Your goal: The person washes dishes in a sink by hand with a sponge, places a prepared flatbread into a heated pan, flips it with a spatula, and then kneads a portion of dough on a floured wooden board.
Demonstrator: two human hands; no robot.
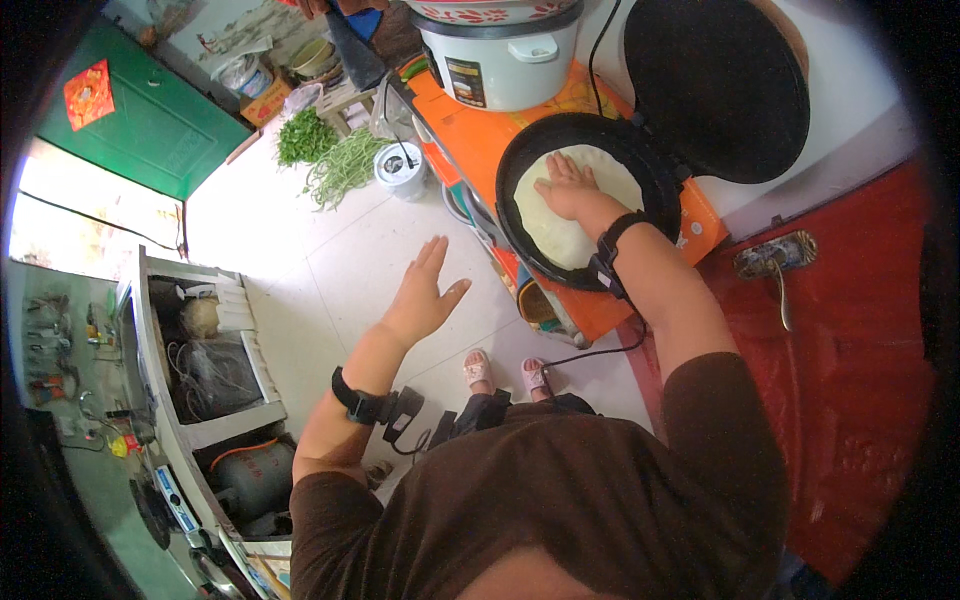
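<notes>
A round, pale sheet of dough [551,225] lies in the black pan of an electric griddle [517,251]. My right hand [570,187] rests on the dough, palm down with fingers somewhat spread. Behind the pan, the griddle's round black lid [716,90] is tilted up on its hinge. My left hand [424,292] hangs in the air over the tiled floor, left of the griddle, thumb apart from the fingers and holding nothing. Each wrist wears a black strap with a small device and a cable.
A white electric cooker [502,64] stands beside the griddle on the orange-topped table [457,112]. Long green beans [349,165], leafy greens [306,137] and a white bucket [400,171] are on the floor. To the right is a red door [847,337]; an open cabinet [232,431] stands left.
</notes>
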